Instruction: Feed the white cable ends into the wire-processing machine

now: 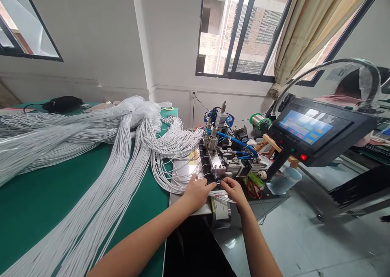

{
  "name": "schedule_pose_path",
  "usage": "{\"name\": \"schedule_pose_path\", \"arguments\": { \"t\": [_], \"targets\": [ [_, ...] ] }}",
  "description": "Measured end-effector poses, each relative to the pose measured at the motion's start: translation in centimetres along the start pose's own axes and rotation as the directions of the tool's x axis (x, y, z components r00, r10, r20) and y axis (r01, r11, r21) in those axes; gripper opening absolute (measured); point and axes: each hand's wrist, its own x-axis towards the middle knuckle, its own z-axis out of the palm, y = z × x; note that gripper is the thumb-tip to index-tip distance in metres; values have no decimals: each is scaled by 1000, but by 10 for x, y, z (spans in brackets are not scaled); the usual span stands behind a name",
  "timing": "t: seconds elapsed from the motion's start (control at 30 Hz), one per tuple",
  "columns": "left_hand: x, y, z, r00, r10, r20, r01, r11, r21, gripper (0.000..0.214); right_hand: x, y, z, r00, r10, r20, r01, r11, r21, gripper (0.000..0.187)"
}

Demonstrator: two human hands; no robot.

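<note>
At the front of a bench machine (217, 161) with metal cylinders and blue air hoses, both hands work close together. My left hand (196, 193) is closed, thumb and finger pinching a thin white cable right below the machine's metal head. Just to its right, my right hand (234, 191) pinches at the same spot; what lies between its fingertips is too small to make out. A bunch of white cable ends (224, 195) with reddish tips passes beneath the hands. More white cables (166, 147) fan in from the left toward the machine.
Long cable bundles (122, 155), partly in clear plastic, cover much of the green table (88, 187). A touchscreen panel (307, 126) leans in at right, above a clear plastic container (284, 180). A solder spool (258, 121) stands behind; another person (347, 94) is at far right.
</note>
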Motion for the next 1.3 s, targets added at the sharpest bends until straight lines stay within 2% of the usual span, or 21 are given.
{"name": "schedule_pose_path", "arguments": {
  "t": [0.2, 0.33, 0.47, 0.53, 0.73, 0.83, 1.03, 1.3],
  "targets": [
    [4, 2, -2, 998, 18, 55, -20, 999, 39, 55, 1, 3, 2, 990, 118, 80, -133, 966, 222, 37],
    [8, 3, -5, 996, 12, 92, -15, 999, 29, 54, 1, 6, 7, 969, 232, 86, -247, 905, 346, 39],
    [10, 3, -5, 992, -4, 125, 3, 1000, 2, 53, -1, 10, 13, 963, 264, 58, -264, 878, 399, 43],
    [8, 3, -4, 996, -11, 88, 12, 1000, -15, 51, -4, 11, 14, 962, 268, 45, -263, 875, 406, 44],
    [-1, 2, 2, 994, 9, -111, -10, 1000, -7, 40, -21, -1, 5, 967, 254, -23, -233, 918, 319, 46],
    [-3, 1, 5, 987, 22, -161, -23, 1000, -8, 38, -33, -10, -6, 970, 243, 1, -235, 935, 265, 44],
    [-4, 0, 3, 988, 23, -153, -27, 999, -25, 39, -56, -20, -31, 958, 240, 156, -264, 952, 155, 45],
    [-4, 4, -1, 989, -31, -145, 25, 999, -42, 38, -66, -39, -39, 972, 178, 152, -186, 982, 43, 43]
  ]
}}
